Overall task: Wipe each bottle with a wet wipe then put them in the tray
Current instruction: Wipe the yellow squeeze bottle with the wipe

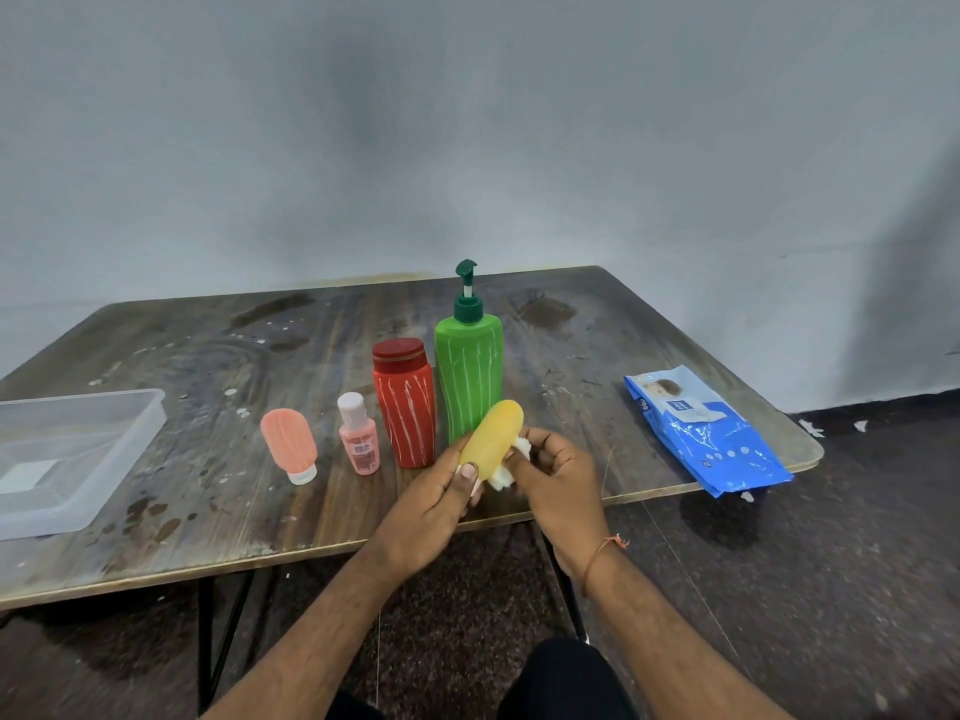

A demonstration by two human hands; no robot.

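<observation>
Four bottles stand on the table in front of me, a scuffed dark wood top spattered with pale flecks, pushed up to a plain grey wall with dark speckled floor under it. Left to right: a peach tube standing on its cap, a small pink bottle, a red bottle and a tall green pump bottle, all in a row. The clear plastic tray sits well off to my left and gets cut off by the frame edge. Over on the right, a blue pack of wipes hangs a bit past the table edge; can't read the print on it.

Yellow bottle is up off the table, tilted, gripped near its lower end by my left hand, thumb over the front. My right hand has its fingers curled round a bunched white wet wipe, pressing it against the bottle's side. Most of the wipe is hidden between my hands.
</observation>
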